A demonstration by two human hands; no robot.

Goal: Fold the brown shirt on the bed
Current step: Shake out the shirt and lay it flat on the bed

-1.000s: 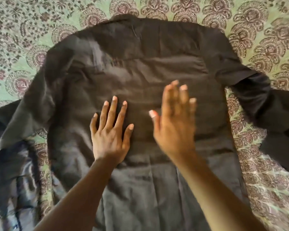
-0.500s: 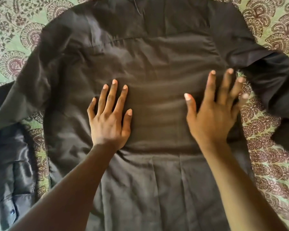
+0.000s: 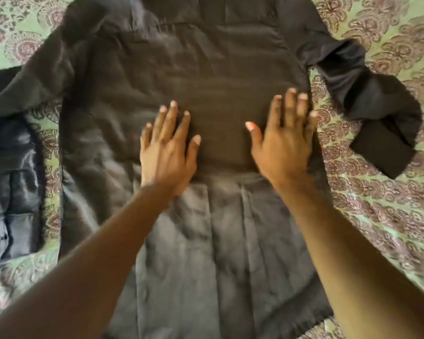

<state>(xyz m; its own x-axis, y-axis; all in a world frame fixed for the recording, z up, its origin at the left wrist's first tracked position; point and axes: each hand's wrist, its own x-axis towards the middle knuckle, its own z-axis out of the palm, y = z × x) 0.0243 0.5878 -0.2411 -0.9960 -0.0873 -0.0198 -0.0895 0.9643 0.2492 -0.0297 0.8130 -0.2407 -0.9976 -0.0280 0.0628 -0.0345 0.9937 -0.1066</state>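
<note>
Head view: we see a dark brown, thin woven long-sleeved shirt (image 3: 201,69) spread flat across a bed with a green and maroon paisley-print cover (image 3: 389,192). Fabric is creased, with vertical pleats in its lower half; collar end runs off the top edge. Its left sleeve (image 3: 12,152) trails down the left side, its right sleeve (image 3: 367,101) lies bunched on the cover. Bare cover shows right of the shirt and in a strip at left. Our left hand (image 3: 168,150) rests flat mid-shirt, fingers straight and spread, gripping nothing. Our right hand (image 3: 283,140) lies flat too, fingers straight, at the shirt's right side edge below the armpit.
</note>
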